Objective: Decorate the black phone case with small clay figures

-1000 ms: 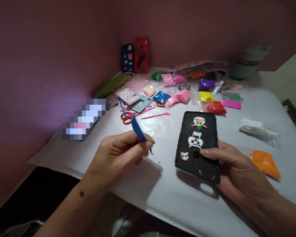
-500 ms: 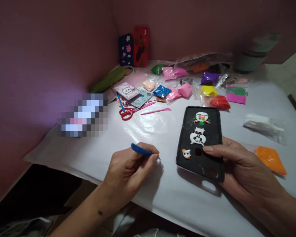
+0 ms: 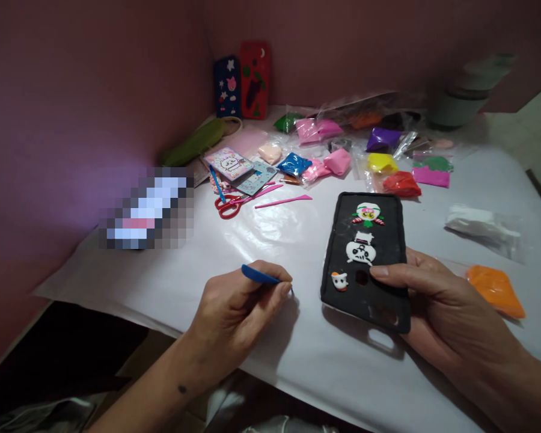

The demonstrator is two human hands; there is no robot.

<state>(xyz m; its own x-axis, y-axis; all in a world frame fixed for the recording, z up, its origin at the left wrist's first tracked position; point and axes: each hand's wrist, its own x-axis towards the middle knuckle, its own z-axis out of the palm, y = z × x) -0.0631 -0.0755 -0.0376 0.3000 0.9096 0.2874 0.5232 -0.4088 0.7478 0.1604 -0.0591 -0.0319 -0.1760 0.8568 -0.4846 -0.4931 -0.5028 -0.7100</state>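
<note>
Pinched in my left hand (image 3: 243, 310) is a blue clay modelling tool (image 3: 258, 275), its thin tip pointing down to the right, left of the phone case. My right hand (image 3: 437, 307) grips a black phone case (image 3: 388, 240) by its lower right side, thumb on the front and the other fingers behind it, mostly hidden. The case is tilted above the table. On its face sit a white figure with pink, yellow and green parts (image 3: 368, 213), a white figure with black lines (image 3: 360, 252) and a small white and orange figure (image 3: 339, 281).
Packets of coloured clay, such as a red packet (image 3: 402, 184) and an orange packet (image 3: 496, 291), lie across the white table (image 3: 270, 234). Red-handled scissors (image 3: 228, 207) and a pink tool (image 3: 284, 201) lie further left. A blurred lit screen (image 3: 146, 210) stands by the wall. Two decorated cases (image 3: 255, 78) lean behind.
The view has shifted very slightly, moving the background a little left and up. Both hands keep their hold and hardly move.
</note>
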